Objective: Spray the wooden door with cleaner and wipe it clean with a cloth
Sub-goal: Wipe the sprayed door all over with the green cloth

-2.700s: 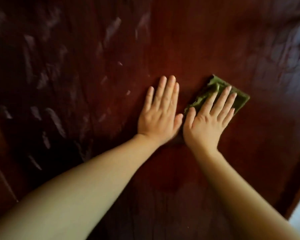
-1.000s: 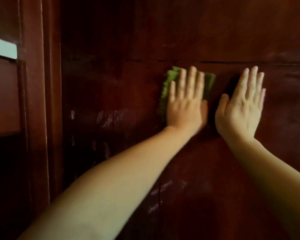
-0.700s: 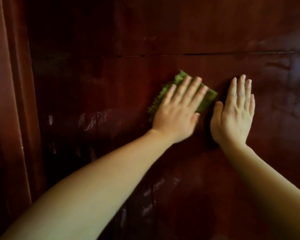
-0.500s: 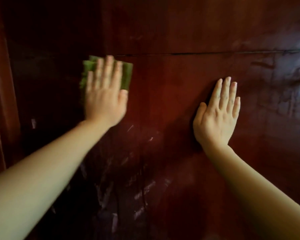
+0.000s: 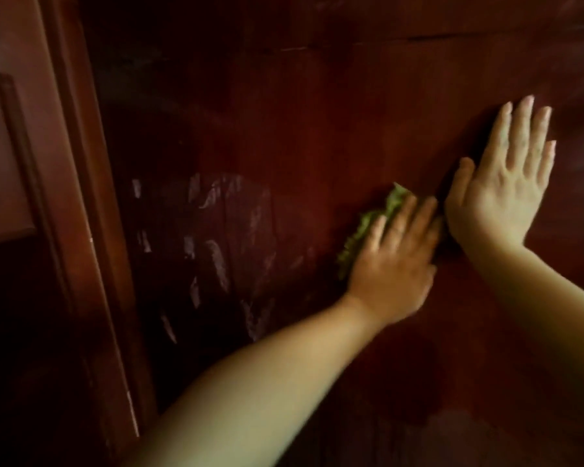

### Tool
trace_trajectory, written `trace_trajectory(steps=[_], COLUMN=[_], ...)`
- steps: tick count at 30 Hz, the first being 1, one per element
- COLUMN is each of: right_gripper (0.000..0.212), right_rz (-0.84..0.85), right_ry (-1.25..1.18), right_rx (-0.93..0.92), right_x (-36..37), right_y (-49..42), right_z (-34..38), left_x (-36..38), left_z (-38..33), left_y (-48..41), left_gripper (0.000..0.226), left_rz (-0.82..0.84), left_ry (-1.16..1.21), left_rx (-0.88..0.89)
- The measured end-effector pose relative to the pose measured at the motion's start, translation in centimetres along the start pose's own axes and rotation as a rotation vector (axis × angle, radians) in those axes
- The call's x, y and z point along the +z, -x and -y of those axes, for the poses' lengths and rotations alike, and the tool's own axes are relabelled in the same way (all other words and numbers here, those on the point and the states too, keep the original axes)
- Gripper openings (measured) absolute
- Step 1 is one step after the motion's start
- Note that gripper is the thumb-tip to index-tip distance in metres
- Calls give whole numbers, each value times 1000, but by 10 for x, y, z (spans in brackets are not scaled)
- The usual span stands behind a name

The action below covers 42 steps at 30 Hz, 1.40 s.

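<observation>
under the flat left hand (image 5: 390, 261), cloth (image 5: 368, 227) on door (image 5: 317, 112); flat right hand (image 5: 499, 190) just beside.

Indoors, likely a home. A varnished dark-red wooden door (image 5: 317, 112) fills the view, with its moulded frame (image 5: 75, 163) alongside.

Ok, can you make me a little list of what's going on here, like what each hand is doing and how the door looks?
door: dark red-brown wood
left hand: flat, fingers straight, pressing the green cloth against the door
right hand: bare, flat on the door, just right of the left hand
streaks: pale, wet-looking smears left of the cloth
door frame: runs down the left side of the view
</observation>
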State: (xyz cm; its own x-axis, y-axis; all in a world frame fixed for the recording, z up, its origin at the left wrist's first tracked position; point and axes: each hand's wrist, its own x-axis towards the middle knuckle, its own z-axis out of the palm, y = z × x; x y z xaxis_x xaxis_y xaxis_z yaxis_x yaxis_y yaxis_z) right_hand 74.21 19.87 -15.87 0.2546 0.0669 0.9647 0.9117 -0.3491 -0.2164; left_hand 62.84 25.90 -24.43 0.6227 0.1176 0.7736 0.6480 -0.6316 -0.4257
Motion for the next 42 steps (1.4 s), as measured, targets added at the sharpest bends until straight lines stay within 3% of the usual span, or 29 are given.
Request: trace_trajectory(steps=[3, 5, 9, 14, 17, 20, 23, 29, 32, 35, 39, 42], right_gripper=[66, 67, 70, 72, 72, 71, 70, 70, 68, 66, 66, 68], right_rz=[33, 36, 55, 64, 65, 67, 80, 64, 31, -4, 15, 87], right_ry=[-14, -25, -17, -11, -19, -22, -66, -38, 27, 69, 61, 0], right_rx=[-10, 43, 92, 43, 26, 23, 41, 41, 45, 23, -4, -106], right_x=[-1, 2, 14, 28, 31, 31, 32, 28, 28, 32, 29, 19], right_y=[18, 30, 48, 70, 71, 73, 72, 74, 72, 73, 74, 77], right_z=[-1, 10, 42, 70, 72, 70, 73, 72, 68, 66, 62, 46], left_x=[10, 9, -6, -16, -3, 1, -10, -15, -5, 6, 4, 5], left_z=[5, 32, 129, 263, 292, 286, 257, 121, 82, 72, 83, 124], left_y=[21, 28, 21, 47, 101, 111, 75, 20, 24, 30, 33, 47], left_gripper=[71, 75, 81, 74, 72, 75, 79, 78, 75, 73, 78, 83], left_rz=[42, 21, -45, -95, -108, -77, -61, 3, -13, -80, -50, -21], left_ry=[-60, -26, -41, 52, 132, 139, 109, 30, 31, 48, 20, -37], left_rx=[161, 143, -158, -719, -943, -1022, -947, -314, -142, -116, -72, -213])
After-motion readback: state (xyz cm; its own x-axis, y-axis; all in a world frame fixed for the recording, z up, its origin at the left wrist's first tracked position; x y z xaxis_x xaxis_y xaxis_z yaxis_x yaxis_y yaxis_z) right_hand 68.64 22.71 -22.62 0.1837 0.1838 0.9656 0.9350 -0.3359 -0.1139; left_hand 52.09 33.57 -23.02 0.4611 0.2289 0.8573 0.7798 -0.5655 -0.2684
